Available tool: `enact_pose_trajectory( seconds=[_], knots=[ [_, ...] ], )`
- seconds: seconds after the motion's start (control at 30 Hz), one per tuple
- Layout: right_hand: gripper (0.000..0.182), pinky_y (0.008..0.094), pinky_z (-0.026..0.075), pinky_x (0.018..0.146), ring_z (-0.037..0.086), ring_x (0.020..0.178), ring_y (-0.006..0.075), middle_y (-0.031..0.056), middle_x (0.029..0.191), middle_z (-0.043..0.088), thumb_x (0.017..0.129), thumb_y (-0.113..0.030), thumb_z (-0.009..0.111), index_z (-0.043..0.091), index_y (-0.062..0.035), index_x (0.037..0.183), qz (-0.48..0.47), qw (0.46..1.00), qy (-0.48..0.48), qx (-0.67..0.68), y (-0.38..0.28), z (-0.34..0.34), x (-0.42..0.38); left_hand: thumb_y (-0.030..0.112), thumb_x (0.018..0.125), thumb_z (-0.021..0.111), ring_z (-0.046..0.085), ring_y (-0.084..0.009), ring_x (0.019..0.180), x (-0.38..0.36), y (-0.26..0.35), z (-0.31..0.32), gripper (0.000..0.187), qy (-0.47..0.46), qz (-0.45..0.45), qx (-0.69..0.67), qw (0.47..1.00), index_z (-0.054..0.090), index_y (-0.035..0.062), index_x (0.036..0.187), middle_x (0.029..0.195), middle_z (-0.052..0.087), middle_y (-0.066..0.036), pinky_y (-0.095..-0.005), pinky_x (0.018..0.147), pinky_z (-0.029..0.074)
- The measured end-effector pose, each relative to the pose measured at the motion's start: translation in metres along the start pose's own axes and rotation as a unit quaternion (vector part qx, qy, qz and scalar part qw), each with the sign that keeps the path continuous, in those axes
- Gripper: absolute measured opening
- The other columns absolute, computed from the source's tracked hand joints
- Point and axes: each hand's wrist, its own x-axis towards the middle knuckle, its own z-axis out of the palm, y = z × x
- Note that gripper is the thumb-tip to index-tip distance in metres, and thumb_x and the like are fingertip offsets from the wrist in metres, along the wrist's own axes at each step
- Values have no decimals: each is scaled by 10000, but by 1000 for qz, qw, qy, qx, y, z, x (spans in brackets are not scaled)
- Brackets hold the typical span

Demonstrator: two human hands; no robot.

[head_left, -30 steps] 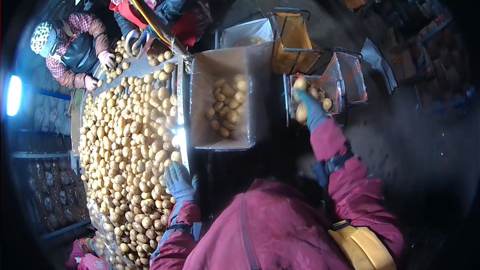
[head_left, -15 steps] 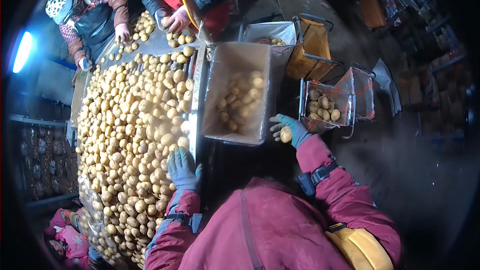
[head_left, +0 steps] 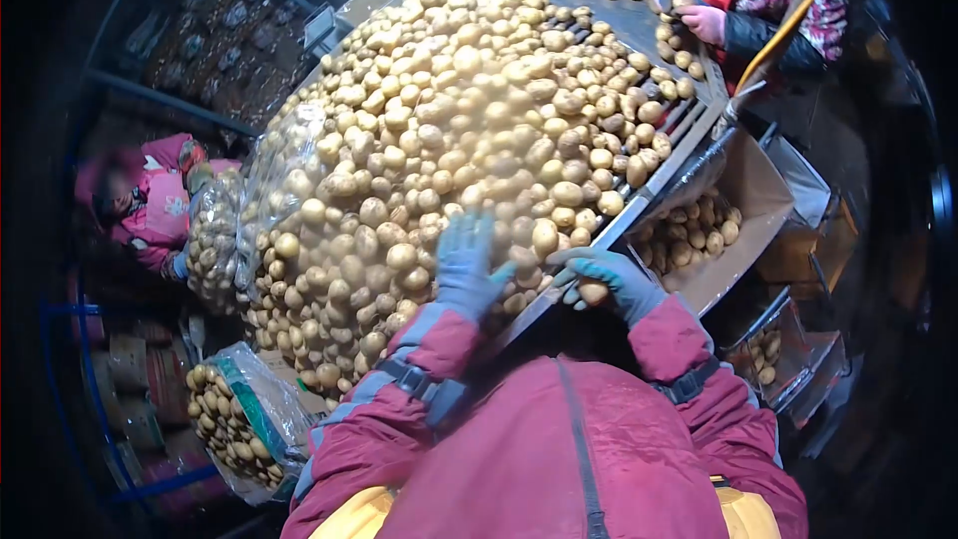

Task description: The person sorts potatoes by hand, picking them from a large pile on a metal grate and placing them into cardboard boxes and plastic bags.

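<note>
"Who holds what?"
"A blue-gloved right hand [head_left: 627, 281] grips a rounded tan potato [head_left: 593, 291] beside the metal-edged surface [head_left: 617, 227]."
"The other?"
"A blue-gloved left hand [head_left: 465, 268], grip wide, over heaped yellowish potatoes [head_left: 344, 183]."

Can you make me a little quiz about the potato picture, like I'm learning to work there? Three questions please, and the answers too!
1. True or false: the camera wearer's left hand is at the heaped potatoes, with its fingers spread.

2. Pick one. What does the wearer's right hand hold?
A) a brush
B) a potato
C) a knife

3. Which of the wearer's hands is nearer to the cardboard box?

Key:
1. True.
2. B.
3. The right hand.
</note>
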Motion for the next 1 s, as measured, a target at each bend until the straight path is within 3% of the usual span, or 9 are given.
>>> enact_pose_trajectory(
  seconds=[0.13, 0.27, 0.4, 0.43, 0.57, 0.6, 0.8, 0.87, 1.0],
  knots=[
    [344, 317, 597, 714, 711, 835, 221, 139, 1042, 717, 969, -149, 624, 638, 12, 1272, 43, 999, -6, -7, 25, 11, 76, 456, 745, 804, 255, -471, 1469, -9, -37, 10, 985, -71, 5, 53, 996, 354, 91, 1542, 1580, 304, -265, -528, 1211, 213],
    [300, 274, 558, 831, 677, 989, 139, 66, 1082, 718, 888, -108, 684, 694, -18, 1174, -38, 936, -5, -349, 5, -3, 114, 512, 774, 761, 214, -494, 1483, 36, -35, 31, 962, -48, 16, 15, 999, 360, 83, 1535, 1593, 281, -274, -532, 1228, 167],
    [268, 259, 530, 865, 666, 969, 118, 35, 1073, 727, 866, -130, 703, 723, -45, 1120, -138, 937, 23, -319, 9, -30, 139, 494, 782, 746, 224, -430, 1502, 86, -36, 60, 970, -24, 17, 18, 999, 331, 31, 1527, 1603, 262, -272, -532, 1234, 146],
    [272, 266, 531, 870, 667, 977, 125, 35, 1075, 728, 869, -127, 698, 722, -42, 1126, -86, 950, 60, -293, -21, -14, 128, 490, 792, 743, 212, -401, 1516, 98, -41, 82, 990, 9, 39, 138, 990, 297, 18, 1539, 1608, 266, -255, -521, 1243, 128],
    [343, 295, 568, 834, 698, 959, 168, 85, 1085, 726, 877, -56, 661, 683, 7, 1213, 17, 978, 109, -178, -42, -24, 121, 560, 812, 710, 175, -397, 1532, 150, -38, 66, 1034, -76, 33, 112, 990, 246, 31, 1571, 1623, 265, -214, -505, 1250, 116],
    [355, 297, 575, 821, 704, 947, 174, 98, 1086, 724, 876, -39, 656, 675, 18, 1226, 42, 983, 109, -142, -48, -26, 114, 428, 737, 805, 295, -394, 1469, 154, -38, 62, 955, -9, 42, 47, 998, 380, 29, 1493, 1534, 387, -203, -517, 1219, 207],
    [299, 288, 577, 750, 705, 832, 175, 122, 988, 727, 868, -11, 655, 700, 60, 1155, -32, 989, 117, -90, -31, -40, 57, 336, 754, 735, 372, -412, 1413, 179, -52, 48, 665, 9, 68, 16, 997, 552, 110, 1352, 1448, 488, -173, -504, 1163, 312],
    [284, 297, 581, 710, 711, 773, 209, 141, 887, 730, 906, -24, 604, 682, 78, 1160, -55, 985, 130, -95, -24, -34, 44, 266, 756, 714, 560, -390, 1185, 190, -54, 55, 437, 179, 78, 27, 980, 654, 104, 1158, 1194, 643, -157, -466, 1023, 457],
    [270, 296, 568, 663, 682, 691, 201, 129, 805, 711, 953, -110, 612, 698, 68, 1136, -57, 990, 129, -11, -16, -24, 22, 173, 810, 715, 620, -344, 1067, 185, -7, 38, 419, 51, 107, -54, 991, 667, 136, 1225, 1153, 665, -131, -429, 942, 508]
  ],
)
